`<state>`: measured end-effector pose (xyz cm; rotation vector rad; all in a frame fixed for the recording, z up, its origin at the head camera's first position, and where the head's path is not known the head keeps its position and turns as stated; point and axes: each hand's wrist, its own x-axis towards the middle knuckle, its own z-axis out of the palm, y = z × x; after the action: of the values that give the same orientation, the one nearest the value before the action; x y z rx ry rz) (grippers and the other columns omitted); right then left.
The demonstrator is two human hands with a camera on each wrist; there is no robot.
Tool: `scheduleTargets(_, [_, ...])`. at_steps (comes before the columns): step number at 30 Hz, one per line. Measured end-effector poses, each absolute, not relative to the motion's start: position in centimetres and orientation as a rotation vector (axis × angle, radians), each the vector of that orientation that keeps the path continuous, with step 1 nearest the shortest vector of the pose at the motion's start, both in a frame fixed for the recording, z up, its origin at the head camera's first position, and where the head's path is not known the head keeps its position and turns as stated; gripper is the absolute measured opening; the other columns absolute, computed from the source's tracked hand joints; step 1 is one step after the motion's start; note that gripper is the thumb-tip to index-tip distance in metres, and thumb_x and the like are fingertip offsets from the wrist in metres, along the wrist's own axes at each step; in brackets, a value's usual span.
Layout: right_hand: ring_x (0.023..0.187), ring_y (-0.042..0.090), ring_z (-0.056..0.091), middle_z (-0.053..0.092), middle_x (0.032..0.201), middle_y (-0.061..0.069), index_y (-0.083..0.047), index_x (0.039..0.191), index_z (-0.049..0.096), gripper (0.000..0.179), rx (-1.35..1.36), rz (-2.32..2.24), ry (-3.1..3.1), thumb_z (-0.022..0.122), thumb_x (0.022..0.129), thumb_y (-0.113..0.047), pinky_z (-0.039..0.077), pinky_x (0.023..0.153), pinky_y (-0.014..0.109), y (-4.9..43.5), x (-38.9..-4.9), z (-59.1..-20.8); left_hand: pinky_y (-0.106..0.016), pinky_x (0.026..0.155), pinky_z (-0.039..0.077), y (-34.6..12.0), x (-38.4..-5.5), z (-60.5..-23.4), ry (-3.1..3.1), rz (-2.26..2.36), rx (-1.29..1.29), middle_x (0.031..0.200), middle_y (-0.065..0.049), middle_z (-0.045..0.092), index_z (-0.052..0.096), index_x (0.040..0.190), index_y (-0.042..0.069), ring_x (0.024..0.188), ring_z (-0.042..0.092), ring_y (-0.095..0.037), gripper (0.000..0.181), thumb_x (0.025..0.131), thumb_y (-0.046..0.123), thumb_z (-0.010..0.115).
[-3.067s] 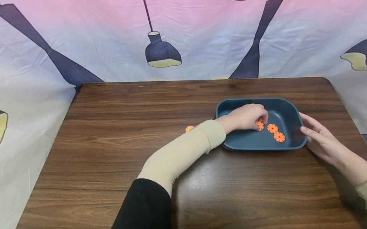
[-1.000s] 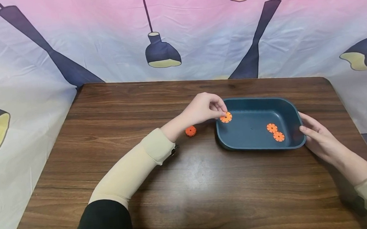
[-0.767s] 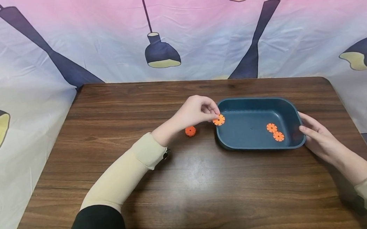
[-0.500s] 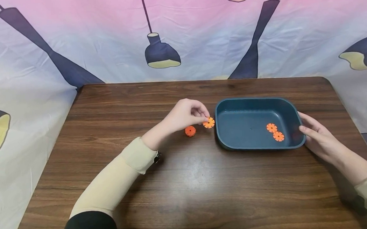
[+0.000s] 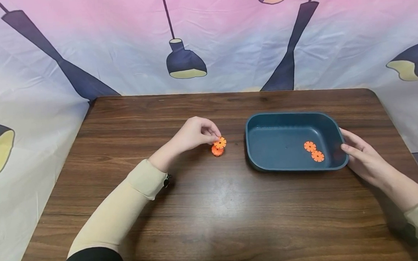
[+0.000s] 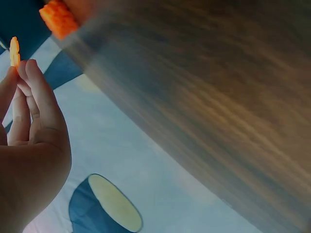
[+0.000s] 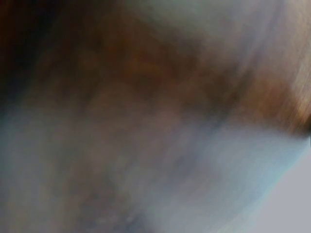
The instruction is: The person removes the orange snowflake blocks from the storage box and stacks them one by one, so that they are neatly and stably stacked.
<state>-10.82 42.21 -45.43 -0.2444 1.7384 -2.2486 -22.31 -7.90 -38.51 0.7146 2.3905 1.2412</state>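
In the head view my left hand [image 5: 195,133] pinches an orange notched plastic disc [image 5: 220,142] between thumb and fingertips. The disc overlaps a small stack of like orange discs [image 5: 217,151] on the table. The left wrist view has the pinched disc [image 6: 14,51] edge-on, with the disc stack [image 6: 59,19] beyond it. My right hand [image 5: 367,158] holds the right end of a dark blue rectangular tub [image 5: 297,169], thumb over the rim and fingers along the outer wall. Inside the tub, toward its right end, lie two orange discs [image 5: 313,151]. The right wrist view is a blur.
A brown wood-grain table [image 5: 200,227] fills the lower part of the head view. Behind it hangs a cloth backdrop [image 5: 224,33] printed with lamps, meeting the table's far edge.
My left hand has lifted an orange disc out of the tub and carried it left, to the stack on the table. The right hand and the tub have stayed in place.
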Motion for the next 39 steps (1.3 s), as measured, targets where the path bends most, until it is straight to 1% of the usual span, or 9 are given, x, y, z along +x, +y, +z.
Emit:
scheduleTargets(4, [0.131,-0.003,0.060,0.058,0.149,-0.015,-0.025,0.154,0.051,0.053,-0.233,-2.249,1.736,0.034,0.112,0.002,0.051,0.101,0.013,42.2,-10.8,-45.5,-0.029,0.073,0.062,-8.4,-22.3,-39.0,2.353,1.253,0.663,0.086,-0.013,0.080,0.079,0.097,-0.003,0.074,0.073,-0.013,0.005,0.093,0.001,0.079])
scheduleTargets(8, [0.131,-0.004,0.059,0.056,0.150,-0.016,-0.026,0.155,0.050,0.052,-0.221,-2.233,1.756,0.035,0.112,0.001,0.051,0.101,0.012,42.2,-10.8,-45.4,-0.035,0.075,0.065,-8.6,-22.3,-39.3,2.324,1.238,0.642,0.087,-0.014,0.080,0.078,0.099,-0.006,0.071,0.071,-0.007,0.007,0.095,0.000,0.077])
scheduleTargets(10, [0.131,-0.004,0.059,0.055,0.150,-0.016,-0.026,0.155,0.049,0.052,-0.220,-2.219,1.774,0.035,0.113,0.001,0.051,0.101,0.011,42.3,-10.7,-45.4,-0.035,0.075,0.065,-8.6,-22.3,-39.5,2.315,1.228,0.648,0.087,-0.014,0.080,0.078,0.099,-0.006,0.070,0.070,-0.005,0.007,0.095,-0.001,0.077])
scheduleTargets(14, [0.132,-0.005,0.058,0.054,0.150,-0.016,-0.026,0.155,0.048,0.051,-0.223,-2.199,1.796,0.035,0.113,0.000,0.051,0.102,0.011,42.3,-10.6,-45.3,-0.034,0.074,0.065,-8.6,-22.3,-39.9,2.305,1.219,0.667,0.086,-0.014,0.080,0.079,0.098,-0.006,0.069,0.070,-0.004,0.007,0.095,-0.001,0.077])
scheduleTargets(22, [0.131,-0.004,0.059,0.056,0.150,-0.015,-0.025,0.156,0.048,0.052,-0.231,-2.210,1.776,0.035,0.113,0.000,0.051,0.102,0.012,42.3,-10.6,-45.4,-0.030,0.070,0.063,-8.5,-22.5,-40.2,2.327,1.169,0.694,0.083,-0.011,0.080,0.080,0.097,-0.004,0.068,0.069,-0.004,0.006,0.094,0.001,0.078])
scheduleTargets(30, [0.132,-0.003,0.059,0.056,0.150,-0.015,-0.026,0.156,0.049,0.052,-0.240,-2.227,1.754,0.034,0.113,0.000,0.051,0.102,0.012,42.3,-10.6,-45.4,-0.024,0.066,0.060,-8.5,-22.7,-40.6,2.370,1.117,0.722,0.082,-0.009,0.079,0.081,0.096,-0.001,0.070,0.070,-0.008,0.006,0.093,0.003,0.079])
scheduleTargets(35, [0.131,-0.004,0.059,0.056,0.150,-0.015,-0.026,0.155,0.049,0.051,-0.225,-2.220,1.771,0.035,0.113,-0.001,0.051,0.101,0.012,42.3,-10.7,-45.5,-0.021,0.065,0.057,-8.5,-22.9,-40.6,2.385,1.105,0.730,0.080,-0.009,0.079,0.081,0.096,0.000,0.068,0.067,-0.005,0.006,0.092,0.003,0.079])
scheduleTargets(39, [0.131,-0.004,0.059,0.056,0.150,-0.016,-0.026,0.155,0.048,0.050,-0.218,-2.208,1.787,0.035,0.113,-0.002,0.051,0.101,0.011,42.3,-10.8,-45.4,-0.021,0.064,0.057,-8.6,-23.0,-40.9,2.384,1.101,0.732,0.080,-0.008,0.079,0.081,0.096,-0.001,0.067,0.066,-0.003,0.006,0.092,0.003,0.079])
